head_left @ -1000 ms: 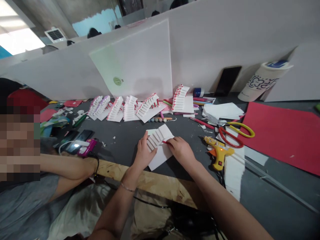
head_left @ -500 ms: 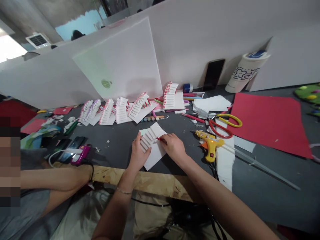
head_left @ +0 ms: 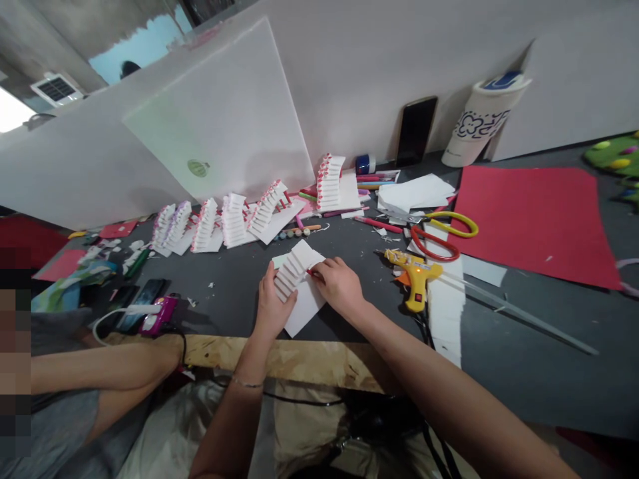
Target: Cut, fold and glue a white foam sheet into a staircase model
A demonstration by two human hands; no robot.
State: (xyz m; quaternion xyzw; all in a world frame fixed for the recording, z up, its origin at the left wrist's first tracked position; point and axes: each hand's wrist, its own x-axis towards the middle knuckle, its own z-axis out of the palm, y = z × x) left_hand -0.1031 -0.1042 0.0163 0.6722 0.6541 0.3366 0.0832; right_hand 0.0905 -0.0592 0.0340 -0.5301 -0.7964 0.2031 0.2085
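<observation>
White foam-board staircase [head_left: 290, 273] is the centre of it all, sitting on the dark grey bench top [head_left: 234, 313] just in from the plywood edge [head_left: 284, 356], with its base sheet [head_left: 305, 311] angled toward the person. Left hand [head_left: 272, 296] is wrapped around the steps, probably to stop the piece shifting. Right hand [head_left: 339, 286] comes in from the other side, pinching a thin red stick [head_left: 312, 272] up against the steps. The hands are close together, both clamped on the same piece.

Counting from the hands, there's a row of similar staircases with red trim [head_left: 234, 223] at 12 o'clock, lined up by a big white board [head_left: 214, 113], so they look parked out of the way. Loose white sheets [head_left: 414, 191] sit around 1 o'clock. At 2 to 3 o'clock you've got red-and-yellow scissors [head_left: 442, 229], a big red card [head_left: 534, 223] and a yellow glue gun [head_left: 413, 279], all handy for the right hand. Over at 9 o'clock there's a pink power bank [head_left: 162, 313] with its cable, and a co-worker's forearm [head_left: 100, 366] rests around 8 o'clock, well apart from all this.

Compared with a second ago, the right hand has slid inward and the gap between the hands has narrowed. The view has swung too, bringing a green felt piece [head_left: 612, 156] in at 2 o'clock.
</observation>
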